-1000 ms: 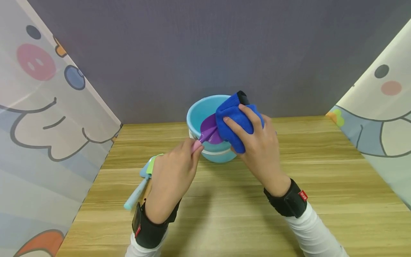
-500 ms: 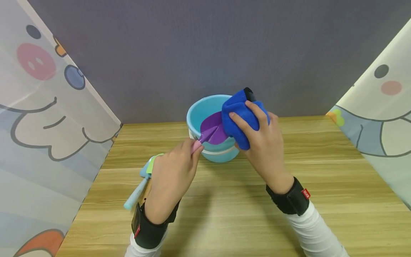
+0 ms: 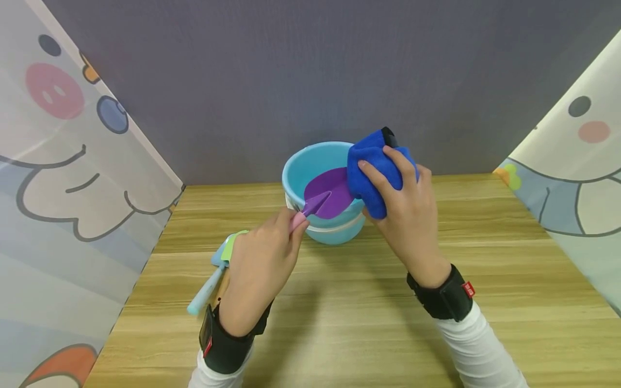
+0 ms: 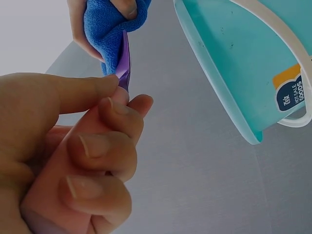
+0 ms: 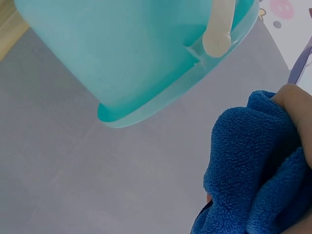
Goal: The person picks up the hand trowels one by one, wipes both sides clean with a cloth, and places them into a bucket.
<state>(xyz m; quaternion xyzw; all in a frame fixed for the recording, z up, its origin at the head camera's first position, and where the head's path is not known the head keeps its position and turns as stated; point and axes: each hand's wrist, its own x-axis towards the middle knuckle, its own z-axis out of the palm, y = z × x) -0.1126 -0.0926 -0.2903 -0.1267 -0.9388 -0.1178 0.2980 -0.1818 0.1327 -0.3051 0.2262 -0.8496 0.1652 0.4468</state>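
Note:
A small trowel with a purple blade (image 3: 331, 195) and a pink handle (image 4: 73, 161) is in my left hand (image 3: 264, 264), whose fingers wrap the handle. The blade is held above the mouth of a light blue bucket (image 3: 310, 161). My right hand (image 3: 405, 215) grips a bunched blue cloth (image 3: 375, 178) with a black edge, at the right end of the blade. In the left wrist view the cloth (image 4: 109, 29) meets the purple blade (image 4: 125, 58) near its tip. The right wrist view shows the cloth (image 5: 253, 165) folded thickly under the fingers.
Beside my left hand on the wooden table (image 3: 364, 323) lie a light blue tool (image 3: 208, 288), a green piece (image 3: 232, 245) and a wooden handle (image 3: 223, 284), partly hidden. The bucket has a white handle (image 4: 278, 24). A grey panel (image 3: 310, 70) stands behind.
My right hand with the cloth has slid right and slightly away along the blade, uncovering more purple. My left hand and the trowel stay nearly still.

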